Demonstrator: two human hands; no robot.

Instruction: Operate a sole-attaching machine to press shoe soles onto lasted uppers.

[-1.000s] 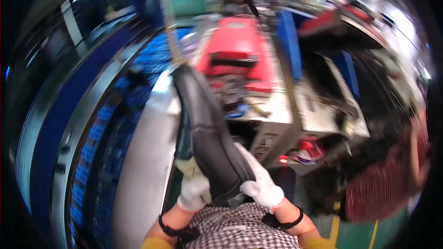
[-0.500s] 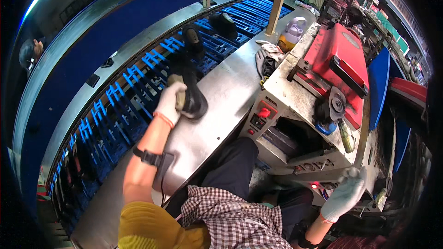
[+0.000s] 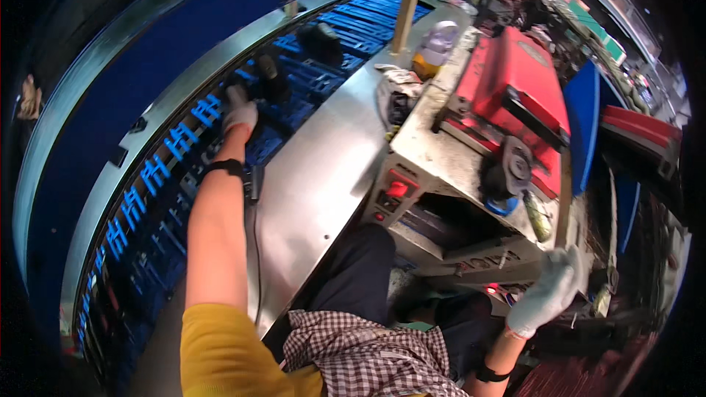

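Note:
My left hand [image 3: 241,112], in a white glove, reaches over the belt of blue slatted racks [image 3: 340,68]. Its fingers close around a dark shoe [image 3: 235,92], mostly hidden and blurred there. Just beyond it on the racks stand another dark shoe [image 3: 272,77] and a further one [image 3: 321,40]. On the right, my gloved right hand [image 3: 546,295] is raised beside the front corner of the machine [image 3: 434,143]. Its fingers are loosely bent and apart, and nothing shows in them.
A metal ledge [image 3: 312,176] runs between the racks and my lap. On the machine sit a red cover [image 3: 515,88], a dark sole-shaped piece [image 3: 511,165] and a red switch [image 3: 397,189]. A wooden post [image 3: 406,18], cloth gloves [image 3: 401,88] and a purple-and-yellow bottle [image 3: 435,48] are farther back.
My left hand has carried the dark shoe from above the metal ledge, away and to the left, onto the racks. My right hand stays near the machine corner. The whole view has shifted.

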